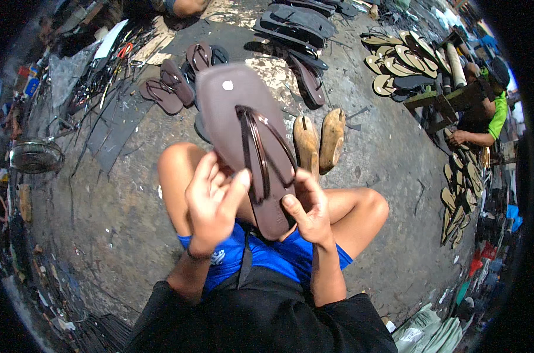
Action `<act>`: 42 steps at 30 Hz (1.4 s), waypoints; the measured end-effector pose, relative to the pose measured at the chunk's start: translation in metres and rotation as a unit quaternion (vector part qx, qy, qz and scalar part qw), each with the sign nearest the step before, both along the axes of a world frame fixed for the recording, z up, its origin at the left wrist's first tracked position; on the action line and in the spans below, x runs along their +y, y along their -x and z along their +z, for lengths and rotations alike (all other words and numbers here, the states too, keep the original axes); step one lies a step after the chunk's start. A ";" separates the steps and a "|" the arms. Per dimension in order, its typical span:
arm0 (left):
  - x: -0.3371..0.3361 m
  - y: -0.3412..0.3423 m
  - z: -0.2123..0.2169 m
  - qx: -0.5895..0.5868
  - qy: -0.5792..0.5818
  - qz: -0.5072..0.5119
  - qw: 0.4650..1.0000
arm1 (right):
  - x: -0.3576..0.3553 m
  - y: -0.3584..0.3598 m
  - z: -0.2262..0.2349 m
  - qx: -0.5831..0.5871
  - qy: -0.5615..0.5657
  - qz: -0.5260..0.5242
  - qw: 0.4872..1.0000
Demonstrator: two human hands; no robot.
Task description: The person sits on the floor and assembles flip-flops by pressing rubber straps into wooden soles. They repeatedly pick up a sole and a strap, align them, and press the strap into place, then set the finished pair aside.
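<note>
I hold a brown flip-flop up over my lap, its toe end pointing away and slightly left. Its glossy dark V-shaped strap faces me, and a small white spot shows near the toe. At its right edge near the heel, my right hand grips with the thumb on top and the fingers behind. Along the left edge, my left hand curls round loosely, thumb in front and some fingertips hidden behind the sole. Slight blur softens this hand. Just beyond stand two wooden shoe lasts, side by side on the floor.
Brown flip-flops lie ahead to the left, near dark scraps and orange-handled scissors. Stacked dark sandals stand at the far middle. Beige sandals lie rightward, near a co-worker in a green sleeve. A round fan is at left.
</note>
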State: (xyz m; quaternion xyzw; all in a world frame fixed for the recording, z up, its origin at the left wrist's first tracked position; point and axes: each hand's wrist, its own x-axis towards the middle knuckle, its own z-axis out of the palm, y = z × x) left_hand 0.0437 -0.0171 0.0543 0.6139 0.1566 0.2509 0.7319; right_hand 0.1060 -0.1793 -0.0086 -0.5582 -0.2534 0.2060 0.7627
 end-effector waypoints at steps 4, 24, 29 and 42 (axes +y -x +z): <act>0.021 -0.006 -0.027 -0.012 0.219 -0.152 0.964 | 0.009 0.010 0.005 0.219 -0.017 -0.019 0.975; -0.002 0.006 -0.025 -0.004 0.066 -0.188 0.980 | -0.004 0.007 -0.030 0.360 -0.234 0.212 0.878; -0.001 0.004 -0.024 -0.008 0.063 -0.192 0.979 | -0.014 -0.004 -0.027 0.358 -0.208 0.257 0.873; 0.004 0.004 -0.030 -0.061 0.004 -0.149 0.987 | 0.001 0.013 0.013 0.285 -0.077 0.087 0.952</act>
